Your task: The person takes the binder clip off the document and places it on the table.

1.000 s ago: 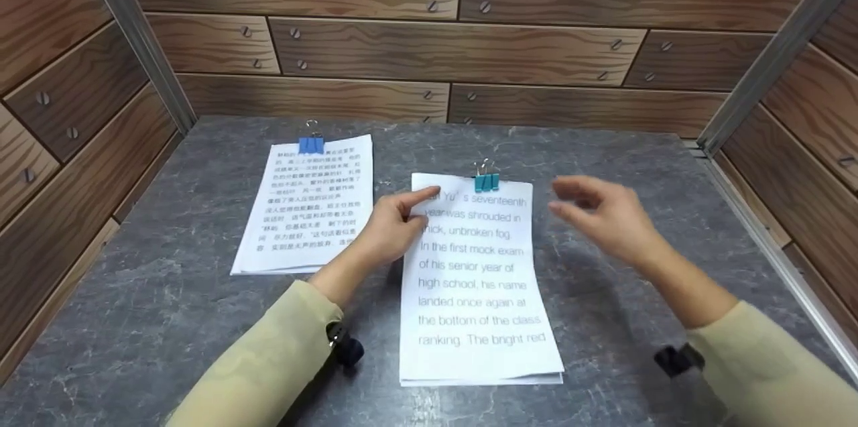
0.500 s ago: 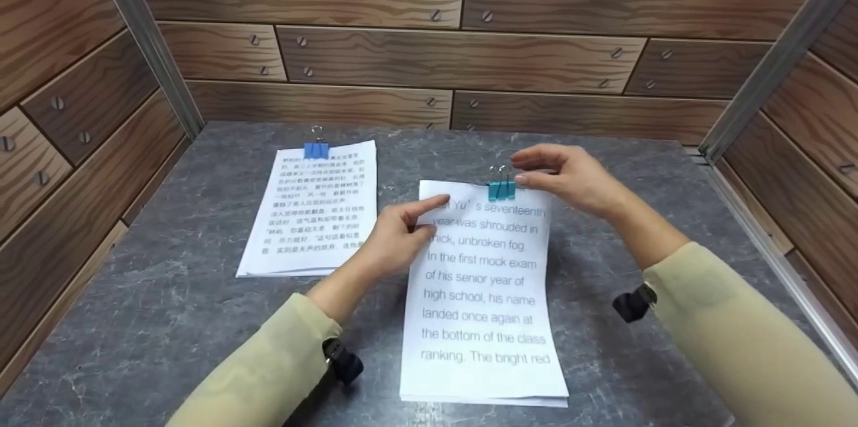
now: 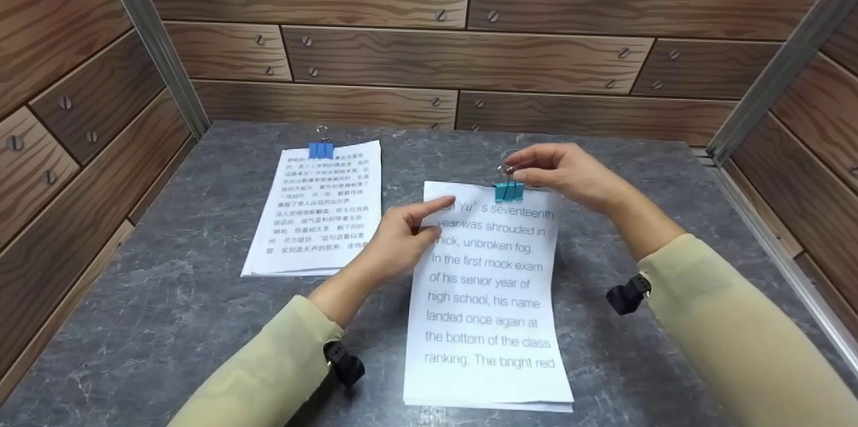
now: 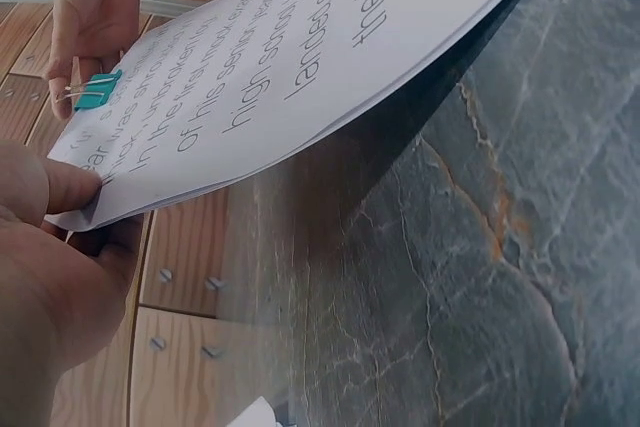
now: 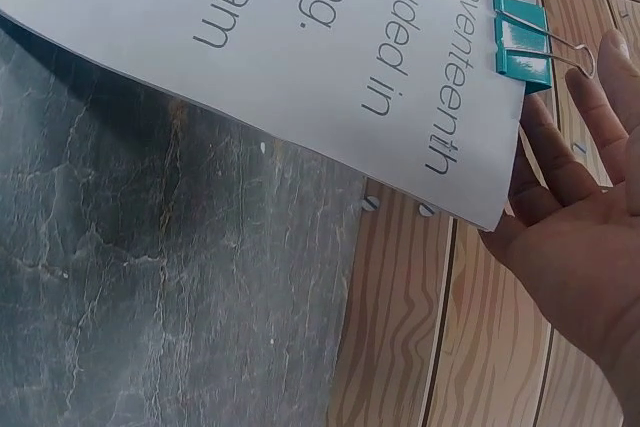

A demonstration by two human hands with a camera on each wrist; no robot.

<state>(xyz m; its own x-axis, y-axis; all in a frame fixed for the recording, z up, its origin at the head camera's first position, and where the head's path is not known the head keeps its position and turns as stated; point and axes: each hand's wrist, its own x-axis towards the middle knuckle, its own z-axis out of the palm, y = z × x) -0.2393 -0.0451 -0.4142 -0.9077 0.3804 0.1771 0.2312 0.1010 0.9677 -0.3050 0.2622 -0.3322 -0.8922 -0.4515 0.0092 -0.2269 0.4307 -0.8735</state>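
Note:
My left hand (image 3: 397,242) pinches the left edge of a white stack of printed paper (image 3: 486,306), index finger on top, thumb lower down, other fingers underneath. English text covers the sheet. In the left wrist view the stack hangs curved over the table, with a dark shadow below. A teal binder clip (image 3: 509,192) bites its top edge. My right hand (image 3: 576,175) holds the clip's wire handle between thumb and fingertips. In the right wrist view the wire loop (image 5: 575,55) lies between thumb and index finger, and the other fingers reach behind the paper's edge.
A second paper stack (image 3: 318,212) with Chinese text lies at the left, held by a blue binder clip (image 3: 321,150). The grey marbled table (image 3: 167,293) ends at wood-patterned walls (image 3: 375,51) behind and at both sides, with metal posts (image 3: 151,45) at the corners.
My right hand has come in from the right, from apart from the clip to its wire handle. The left hand keeps its pinch, and the paper stack has shifted slightly right and toward me.

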